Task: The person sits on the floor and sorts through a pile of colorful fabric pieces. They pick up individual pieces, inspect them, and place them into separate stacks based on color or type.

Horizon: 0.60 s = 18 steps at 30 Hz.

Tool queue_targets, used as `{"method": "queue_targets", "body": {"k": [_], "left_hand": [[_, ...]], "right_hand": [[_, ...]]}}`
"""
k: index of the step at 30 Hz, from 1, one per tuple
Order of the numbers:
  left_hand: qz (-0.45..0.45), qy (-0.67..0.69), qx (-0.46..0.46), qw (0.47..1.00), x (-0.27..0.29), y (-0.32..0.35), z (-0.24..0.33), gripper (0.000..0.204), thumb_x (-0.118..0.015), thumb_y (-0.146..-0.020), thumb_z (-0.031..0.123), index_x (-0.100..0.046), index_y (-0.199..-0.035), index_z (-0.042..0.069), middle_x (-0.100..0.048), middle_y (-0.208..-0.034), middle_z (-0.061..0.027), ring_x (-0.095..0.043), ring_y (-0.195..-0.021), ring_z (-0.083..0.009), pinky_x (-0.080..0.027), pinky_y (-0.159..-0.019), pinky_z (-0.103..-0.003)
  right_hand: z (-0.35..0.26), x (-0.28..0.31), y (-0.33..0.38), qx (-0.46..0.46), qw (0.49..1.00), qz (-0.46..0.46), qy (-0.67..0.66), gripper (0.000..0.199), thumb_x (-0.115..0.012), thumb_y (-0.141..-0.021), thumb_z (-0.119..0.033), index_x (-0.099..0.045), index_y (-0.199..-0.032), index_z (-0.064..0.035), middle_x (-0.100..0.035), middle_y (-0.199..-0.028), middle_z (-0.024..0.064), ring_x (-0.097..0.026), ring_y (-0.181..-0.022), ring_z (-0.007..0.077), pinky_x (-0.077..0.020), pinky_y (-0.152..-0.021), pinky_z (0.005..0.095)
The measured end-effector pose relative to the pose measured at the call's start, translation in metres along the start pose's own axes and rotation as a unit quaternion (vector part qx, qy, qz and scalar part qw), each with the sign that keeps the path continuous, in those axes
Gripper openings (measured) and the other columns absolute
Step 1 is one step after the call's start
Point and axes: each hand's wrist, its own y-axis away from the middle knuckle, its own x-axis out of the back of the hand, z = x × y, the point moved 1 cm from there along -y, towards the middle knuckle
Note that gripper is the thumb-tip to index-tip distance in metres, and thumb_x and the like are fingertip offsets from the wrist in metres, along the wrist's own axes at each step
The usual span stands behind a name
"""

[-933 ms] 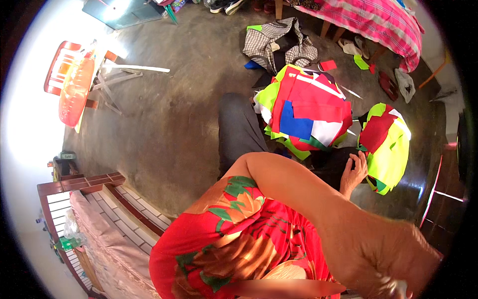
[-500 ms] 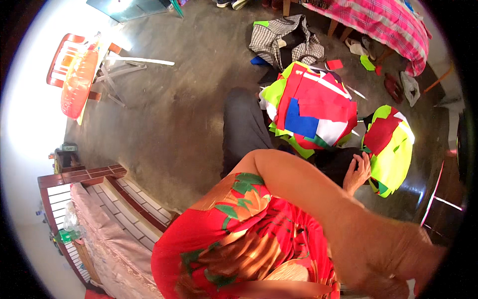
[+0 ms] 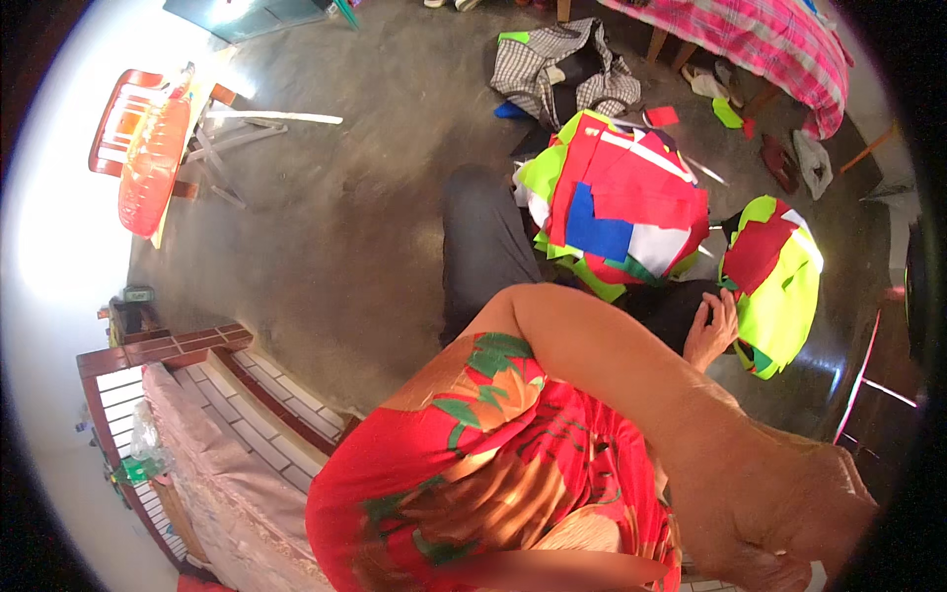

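Note:
My left arm, bare below a red flowered sleeve (image 3: 493, 395), bends at the elbow and crosses in front of me. My left hand (image 3: 804, 528) is large and close at the lower right; its fingers are hidden at the picture's dark rim. Beyond that forearm, my right hand (image 3: 712, 331) rests by my dark-trousered knee, fingers loosely bent and apart, at the edge of a yellow-green and dark red heap of cloth pieces (image 3: 779, 286). A larger heap of cloth pieces (image 3: 641, 178), red, blue, white and yellow-green, lies in front of my legs.
A checked cloth (image 3: 533, 69) lies on the floor beyond the heaps, with a red scrap (image 3: 662, 116) beside it. Shoes (image 3: 779, 163) sit below a pink plaid cover (image 3: 750, 49). An orange chair (image 3: 123, 118) is far left; a bench with pink cloth (image 3: 217, 474) is near left.
The view has shifted slightly, so the heaps and floor appear a little higher. My right hand stays beside the yellow-green heap, and my left arm keeps nearly the same bent pose.

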Motion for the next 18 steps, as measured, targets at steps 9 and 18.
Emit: {"method": "queue_targets", "body": {"k": [9, 18], "left_hand": [[0.059, 0.029, 0.013, 0.998, -0.007, -0.009, 0.018, 0.045, -0.03, -0.101, 0.032, -0.055, -0.122, 0.0, -0.055, -0.117, -0.0195, -0.058, -0.102, -0.0324, -0.051, -0.075, -0.035], [0.054, 0.042, 0.033, 0.997, -0.009, -0.001, 0.019, 0.042, -0.032, -0.101, 0.028, -0.054, -0.123, -0.001, -0.054, -0.12, -0.0188, -0.059, -0.101, -0.0303, -0.053, -0.076, -0.034]], "right_hand": [[0.003, 0.0, 0.003, -0.001, 1.0, -0.004, -0.004, 0.015, -0.06, -0.086, -0.015, -0.067, -0.099, -0.0124, -0.059, -0.124, 0.0063, -0.052, -0.116, 0.0257, -0.0337, -0.099, 0.0389], [0.005, -0.003, 0.004, -0.003, 1.0, 0.003, 0.001, 0.014, -0.061, -0.085, -0.016, -0.066, -0.097, -0.0132, -0.058, -0.123, 0.0057, -0.051, -0.117, 0.026, -0.0347, -0.097, 0.0398]]}}
